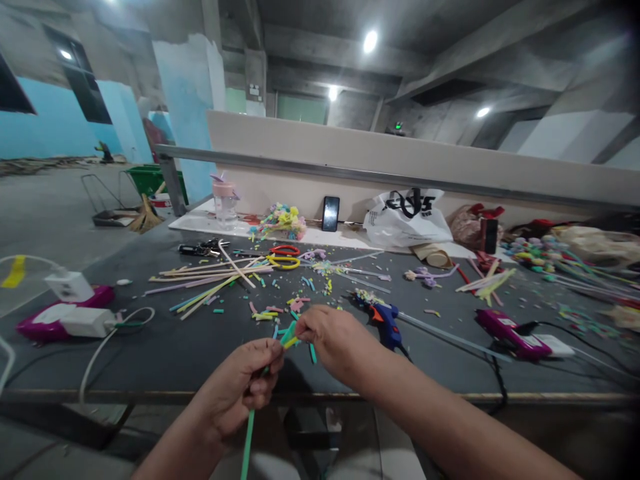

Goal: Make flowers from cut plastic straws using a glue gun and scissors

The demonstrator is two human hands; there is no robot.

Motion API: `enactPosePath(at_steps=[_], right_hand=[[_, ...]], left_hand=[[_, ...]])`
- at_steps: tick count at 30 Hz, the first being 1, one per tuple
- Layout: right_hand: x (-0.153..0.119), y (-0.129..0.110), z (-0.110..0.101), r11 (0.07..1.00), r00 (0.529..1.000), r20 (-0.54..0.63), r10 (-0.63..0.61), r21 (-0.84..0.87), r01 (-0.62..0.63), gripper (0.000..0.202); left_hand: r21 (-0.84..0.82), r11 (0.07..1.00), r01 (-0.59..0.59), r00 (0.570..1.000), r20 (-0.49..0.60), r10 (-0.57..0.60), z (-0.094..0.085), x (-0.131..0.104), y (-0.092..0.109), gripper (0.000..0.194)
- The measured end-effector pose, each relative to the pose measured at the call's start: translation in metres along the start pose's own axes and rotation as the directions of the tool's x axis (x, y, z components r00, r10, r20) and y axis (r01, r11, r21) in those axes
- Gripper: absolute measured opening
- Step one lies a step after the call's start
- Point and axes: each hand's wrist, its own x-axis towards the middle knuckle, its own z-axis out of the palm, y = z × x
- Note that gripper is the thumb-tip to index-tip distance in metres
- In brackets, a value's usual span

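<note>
My left hand [250,375] is closed around a green strip [249,440], whose long end hangs down below the table edge. Above the fingers, green and yellow pieces [290,340] show between my two hands. My right hand [325,337] pinches at these pieces from the right; its fingertips are partly hidden. Small cut bits [267,313] lie just beyond my hands on the dark table [200,360]. To the right rests a blue glue gun [387,325] with a long clear stick behind it. Scissors with red and yellow handles [284,261] lie farther back.
Bundled strips [210,283] lie at the left, near power sockets [65,320]. Another purple socket [515,335] with cables is at the right. A phone [331,213], a cup [225,203] and a white bag [410,220] stand along the back.
</note>
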Motion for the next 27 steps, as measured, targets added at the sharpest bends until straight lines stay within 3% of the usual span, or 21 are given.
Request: enactPosePath(at_steps=[15,27], right_hand=[[-0.0011,0.0004,0.0031,0.997,0.998,0.07,-0.004,-0.08,0.009,0.024],[-0.0013,0.0016,0.0046,1.0,0.999,0.051,0.012,-0.02,-0.011,0.021]], left_hand=[[0.102,0.994,0.039,0.999,-0.024,-0.037,0.0063,-0.0026,0.0017,0.019],[0.145,0.988,0.048,0.999,-0.022,-0.045,0.0043,-0.0007,-0.0008,0.018]])
